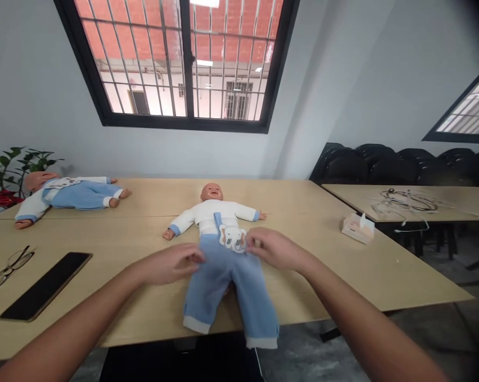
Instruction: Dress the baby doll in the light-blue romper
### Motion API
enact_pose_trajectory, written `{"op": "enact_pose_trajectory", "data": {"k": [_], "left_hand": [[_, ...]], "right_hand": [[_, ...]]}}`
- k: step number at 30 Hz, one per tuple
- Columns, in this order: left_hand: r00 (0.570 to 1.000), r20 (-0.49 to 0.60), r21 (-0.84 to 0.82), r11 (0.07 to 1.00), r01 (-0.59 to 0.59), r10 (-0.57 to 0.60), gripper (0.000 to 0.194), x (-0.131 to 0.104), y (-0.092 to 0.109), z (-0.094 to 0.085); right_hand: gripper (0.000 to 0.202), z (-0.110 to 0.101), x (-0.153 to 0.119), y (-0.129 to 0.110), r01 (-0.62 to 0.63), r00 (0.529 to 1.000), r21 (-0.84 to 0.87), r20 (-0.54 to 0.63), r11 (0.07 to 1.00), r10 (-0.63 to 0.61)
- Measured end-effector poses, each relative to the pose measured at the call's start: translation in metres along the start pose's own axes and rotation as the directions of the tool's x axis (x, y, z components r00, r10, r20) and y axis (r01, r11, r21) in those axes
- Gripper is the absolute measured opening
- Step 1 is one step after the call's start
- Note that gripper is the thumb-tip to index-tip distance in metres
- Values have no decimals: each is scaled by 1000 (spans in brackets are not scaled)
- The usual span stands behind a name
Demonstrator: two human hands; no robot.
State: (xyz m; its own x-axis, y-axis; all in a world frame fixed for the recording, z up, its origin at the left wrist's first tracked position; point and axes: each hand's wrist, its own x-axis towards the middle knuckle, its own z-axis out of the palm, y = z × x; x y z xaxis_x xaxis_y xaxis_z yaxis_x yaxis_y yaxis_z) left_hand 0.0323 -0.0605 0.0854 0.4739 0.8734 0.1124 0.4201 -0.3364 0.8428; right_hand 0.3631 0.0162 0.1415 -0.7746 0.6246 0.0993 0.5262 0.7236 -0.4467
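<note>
Between curled left grip (178, 262), hold unclear, and right grip (274, 248) pinching bib (232, 237) lie overalls (227, 261).

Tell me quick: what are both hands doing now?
Left hand: curled at the blue trousers; grip unclear.
Right hand: curled at the animal-face patch; grip unclear.

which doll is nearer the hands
The baby doll mid-table, with the left hand and right hand at its blue trousers; the other doll lies farther off, at far left by the plant.
</note>
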Motion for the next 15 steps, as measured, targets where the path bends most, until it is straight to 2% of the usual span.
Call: {"op": "enact_pose_trajectory", "data": {"k": [3,4,7,9,11,13,15], "left_hand": [[975,-124,181,970,-162,186,31,59,-14,-9],[968,-125,252,950,-184,220,37,78,-20,-11],[961,-90,397,894,-206,262,74,120,-38,-6],[963,-70,433,877,-207,262,99,132,-49,1],[964,-58,446,871,-209,261,113,134,-56,7],[965,-58,463,863,-201,256,110,130,-59,10],[968,-43,497,846,-193,247,88,123,-59,7]], "right_hand": [[17,23,53,34,-10,996,-41,-87,999,6],[13,33,69,44,-35,992,-69,-121,997,26],[37,60,100,66,-149,982,-155,-142,977,128],[31,69,107,71,-146,984,-186,-124,972,124],[19,69,104,69,-78,988,-163,-142,983,55],[18,61,95,63,-11,983,-59,-186,998,0],[22,52,84,54,4,980,113,-200,994,19]]}}
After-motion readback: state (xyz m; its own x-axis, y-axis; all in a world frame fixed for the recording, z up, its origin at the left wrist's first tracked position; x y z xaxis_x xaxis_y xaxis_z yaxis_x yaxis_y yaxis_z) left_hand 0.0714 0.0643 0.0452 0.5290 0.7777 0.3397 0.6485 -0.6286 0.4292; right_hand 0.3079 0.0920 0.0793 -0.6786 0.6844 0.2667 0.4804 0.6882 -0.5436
